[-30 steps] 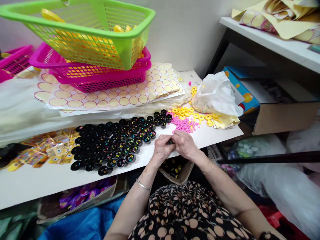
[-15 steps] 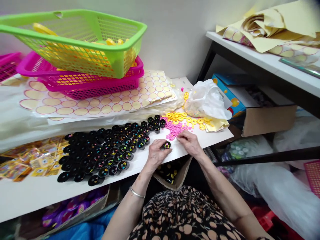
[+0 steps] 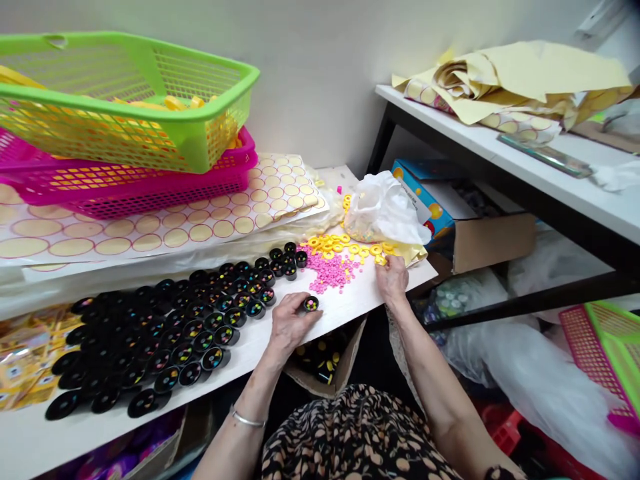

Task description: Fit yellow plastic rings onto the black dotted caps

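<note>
My left hand (image 3: 289, 323) holds a small round black cup (image 3: 311, 304) upright between thumb and fingers at the table's front edge. Several coloured beads show inside it. To the right, my right hand (image 3: 393, 281) reaches the end of a spread of yellow rings (image 3: 354, 249), its fingertips pinched on a yellow ring (image 3: 381, 260). Small pink beads (image 3: 330, 273) lie loose between my two hands, just in front of the rings. Rows of black cups (image 3: 213, 321), many with coloured bits inside, stand to the left of my left hand.
Green (image 3: 220, 110) and pink baskets (image 3: 210, 187) of yellow parts are stacked on sticker sheets (image 3: 175, 238) at back left. A white plastic bag (image 3: 383, 207) sits behind the rings. An open carton (image 3: 493, 241) and a white shelf (image 3: 480, 143) stand right. Below the table edge is a box (image 3: 345, 373).
My right hand has moved from the pink beads right and back to the yellow rings. My left hand still holds the black cup. The view has turned to the right.
</note>
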Demonstrator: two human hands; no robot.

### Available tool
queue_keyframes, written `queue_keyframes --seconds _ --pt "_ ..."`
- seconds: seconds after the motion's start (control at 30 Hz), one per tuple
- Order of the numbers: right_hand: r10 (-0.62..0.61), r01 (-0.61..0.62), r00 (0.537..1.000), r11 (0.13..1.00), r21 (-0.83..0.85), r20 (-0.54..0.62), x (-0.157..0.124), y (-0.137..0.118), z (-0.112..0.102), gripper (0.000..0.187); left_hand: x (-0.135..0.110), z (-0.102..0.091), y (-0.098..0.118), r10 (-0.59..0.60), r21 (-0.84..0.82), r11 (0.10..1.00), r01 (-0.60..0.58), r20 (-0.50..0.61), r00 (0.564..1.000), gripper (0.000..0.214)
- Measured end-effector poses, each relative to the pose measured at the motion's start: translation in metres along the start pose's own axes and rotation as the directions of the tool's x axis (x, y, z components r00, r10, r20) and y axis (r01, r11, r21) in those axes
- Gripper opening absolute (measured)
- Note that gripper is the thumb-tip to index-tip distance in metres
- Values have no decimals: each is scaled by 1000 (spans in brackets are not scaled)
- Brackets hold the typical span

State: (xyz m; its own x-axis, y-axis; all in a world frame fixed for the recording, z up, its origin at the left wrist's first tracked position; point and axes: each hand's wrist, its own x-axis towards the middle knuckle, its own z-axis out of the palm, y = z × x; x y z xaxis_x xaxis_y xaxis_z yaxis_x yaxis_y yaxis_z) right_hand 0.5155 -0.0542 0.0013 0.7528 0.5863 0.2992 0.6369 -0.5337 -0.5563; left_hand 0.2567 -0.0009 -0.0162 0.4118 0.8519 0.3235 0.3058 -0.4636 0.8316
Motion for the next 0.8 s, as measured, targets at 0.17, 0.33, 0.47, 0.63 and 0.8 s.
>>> queue_keyframes --seconds 0.17,0.33,0.47,0.63,0.8 --pt "33 -26 999 985 -171 39 3 -10 1 38 -1 0 -1 -3 4 1000 3 -5 1000 32" --pt "-60 55 998 981 -187 -19 10 -14 12 22 -1 1 -2 -5 12 1000 6 -19 1000 32" --pt "-89 80 996 965 -249 -24 11 -12 16 22 -2 1 -2 -6 16 1000 6 -11 1000 33" --pt "-79 84 996 971 -225 29 9 -11 10 21 -2 0 -1 -5 20 1000 5 -8 1000 34" --pt "-100 97 995 989 -108 -16 9 -5 9 17 -1 -2 3 -5 29 1000 5 -3 1000 32"
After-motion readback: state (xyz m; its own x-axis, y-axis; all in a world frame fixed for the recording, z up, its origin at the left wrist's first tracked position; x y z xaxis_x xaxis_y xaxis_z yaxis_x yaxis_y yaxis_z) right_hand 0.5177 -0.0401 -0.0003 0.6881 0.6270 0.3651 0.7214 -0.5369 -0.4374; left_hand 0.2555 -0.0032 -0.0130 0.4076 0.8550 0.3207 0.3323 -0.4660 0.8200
